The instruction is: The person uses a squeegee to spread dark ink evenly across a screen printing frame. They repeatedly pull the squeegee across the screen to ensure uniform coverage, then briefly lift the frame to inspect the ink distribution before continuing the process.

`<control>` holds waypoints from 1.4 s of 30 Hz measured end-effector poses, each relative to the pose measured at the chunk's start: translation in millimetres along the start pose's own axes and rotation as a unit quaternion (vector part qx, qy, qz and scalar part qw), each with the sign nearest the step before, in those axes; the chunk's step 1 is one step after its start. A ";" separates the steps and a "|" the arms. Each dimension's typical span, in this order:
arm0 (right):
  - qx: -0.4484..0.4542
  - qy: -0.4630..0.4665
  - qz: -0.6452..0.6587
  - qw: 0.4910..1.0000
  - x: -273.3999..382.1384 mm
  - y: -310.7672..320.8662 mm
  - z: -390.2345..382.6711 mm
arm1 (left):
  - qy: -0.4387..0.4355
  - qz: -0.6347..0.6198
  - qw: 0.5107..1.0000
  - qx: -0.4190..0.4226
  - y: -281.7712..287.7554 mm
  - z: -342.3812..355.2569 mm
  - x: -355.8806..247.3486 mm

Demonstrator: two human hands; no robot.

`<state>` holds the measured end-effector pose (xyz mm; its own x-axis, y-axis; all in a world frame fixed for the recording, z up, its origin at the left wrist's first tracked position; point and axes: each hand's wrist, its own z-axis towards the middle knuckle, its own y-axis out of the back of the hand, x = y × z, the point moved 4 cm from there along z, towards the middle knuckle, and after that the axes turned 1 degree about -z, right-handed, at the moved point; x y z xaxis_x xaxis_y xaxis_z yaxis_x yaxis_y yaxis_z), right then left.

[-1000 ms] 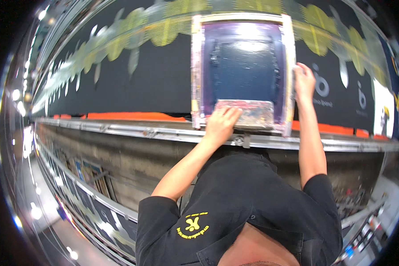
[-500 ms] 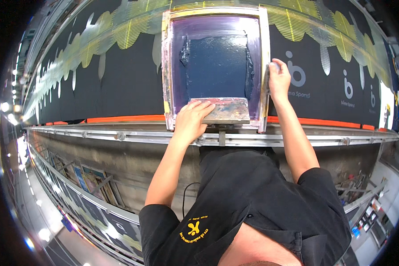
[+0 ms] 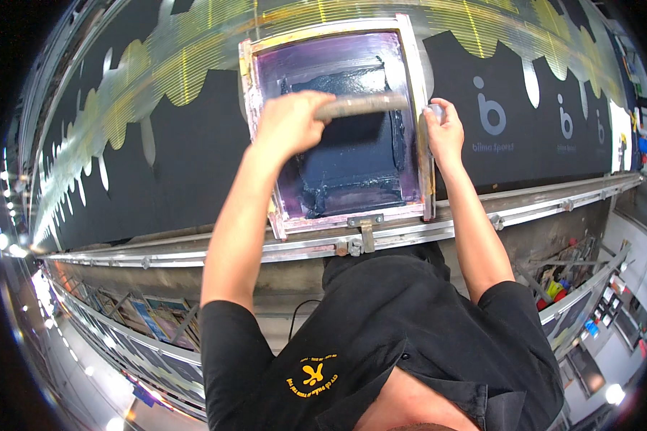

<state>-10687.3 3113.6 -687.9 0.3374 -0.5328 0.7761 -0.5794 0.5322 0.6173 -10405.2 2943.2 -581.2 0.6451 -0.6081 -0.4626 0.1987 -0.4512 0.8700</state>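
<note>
A screen printing frame (image 3: pixel 405 54) with pale, ink-stained edges lies on the dark fabric in front of me. Its purple-edged mesh carries a dark blue ink patch (image 3: pixel 345 161), with a thicker ridge of ink along the near side. My left hand (image 3: pixel 289 126) is closed round the left end of a squeegee (image 3: pixel 366 105), which crosses over the middle of the mesh. Whether the squeegee's blade touches the mesh is hidden. At the frame's right side, my right hand (image 3: pixel 444 129) grips the edge, fingers bent round it.
Black cut fabric panels (image 3: pixel 180 158) lie along the long table, several with grey prints (image 3: pixel 492 115) to the right. A metal rail (image 3: pixel 295 249) runs along the near edge, meeting a bracket (image 3: pixel 366 233) at the frame. Yellow-marked film (image 3: pixel 194 65) spans the far side.
My left hand has carried the squeegee from the near end of the mesh to its middle. Ink now shows along the near end. The frame appears slightly turned; my right hand stays at its side.
</note>
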 end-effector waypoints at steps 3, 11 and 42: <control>0.011 -0.017 0.018 1.000 -1.2 0.0 -2.4 | -0.010 0.049 0.999 0.011 14.5 52.3 22.2; -0.142 0.391 -0.116 0.902 95.7 -9.9 53.1 | 0.036 0.069 0.995 0.062 11.6 95.2 42.5; -0.004 0.001 0.006 1.000 -21.7 -2.6 25.3 | 0.036 0.046 0.997 0.050 33.3 34.3 -5.4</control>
<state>-10711.8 3107.2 -709.6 0.3323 -0.5255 0.7832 -0.5774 0.5433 0.6095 -10427.4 2909.0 -555.6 0.7086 -0.6036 -0.3656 0.0648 -0.4602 0.8854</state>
